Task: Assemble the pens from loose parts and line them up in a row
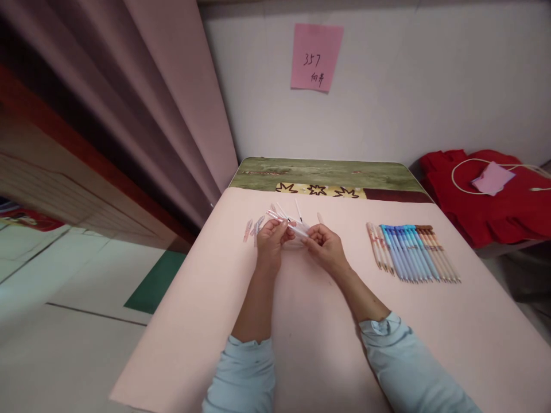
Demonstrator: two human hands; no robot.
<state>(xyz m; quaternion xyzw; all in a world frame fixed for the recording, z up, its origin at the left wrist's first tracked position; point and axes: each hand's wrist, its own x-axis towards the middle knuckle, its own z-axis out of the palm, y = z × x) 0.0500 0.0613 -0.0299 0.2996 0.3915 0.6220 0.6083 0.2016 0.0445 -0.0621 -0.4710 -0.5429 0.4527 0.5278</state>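
Note:
Between my two hands runs a slim, pale see-through pen barrel (298, 228) with pinkish marks near its left end. My left hand (272, 238) pinches it on the left, while the fingers of my right hand (323, 244) close on its lower right end. Just beyond the hands lie thin white refills (298, 210) with dark tips, partly hidden by the fingers. Left of my left hand are small printed clear pieces (248, 230). A small pale piece (319, 218) rests beyond my right hand.
A row of pens (413, 252) with white, blue and brown tops lies on the right of the pale pink table cover (310, 344). A red cloth (512, 198) with a cable and pink paper sits beyond the right edge. A curtain (172, 103) hangs at left.

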